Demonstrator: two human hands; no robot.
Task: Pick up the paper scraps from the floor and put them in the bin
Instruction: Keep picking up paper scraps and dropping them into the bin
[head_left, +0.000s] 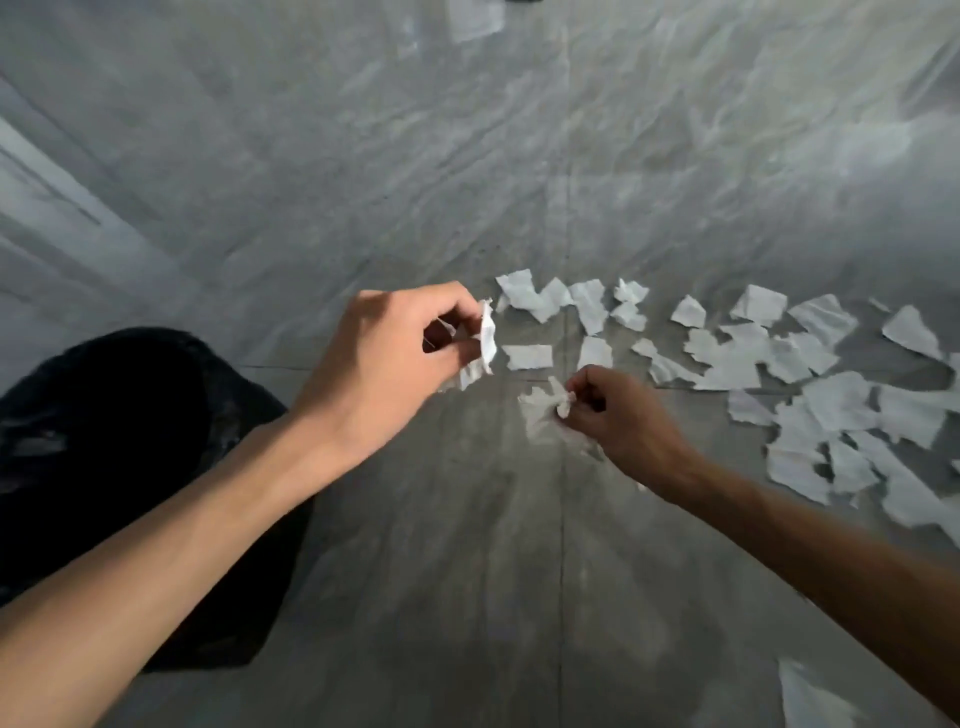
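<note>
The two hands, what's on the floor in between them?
In the head view, bare grey floor lies between the left hand and the right hand; each hand pinches white paper scraps, and one flat scrap lies just beyond.

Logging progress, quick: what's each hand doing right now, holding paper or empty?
Left hand: closed on white paper scraps.
Right hand: pinched shut on a crumpled scrap at floor level.

Both bare forearms reach forward. The left hand (384, 348) is farther out, fingers curled and pinched shut on paper scraps (485, 338). The right hand (618, 421), nearer and to the right, pinches a crumpled scrap (545, 408) at its fingertips
</note>
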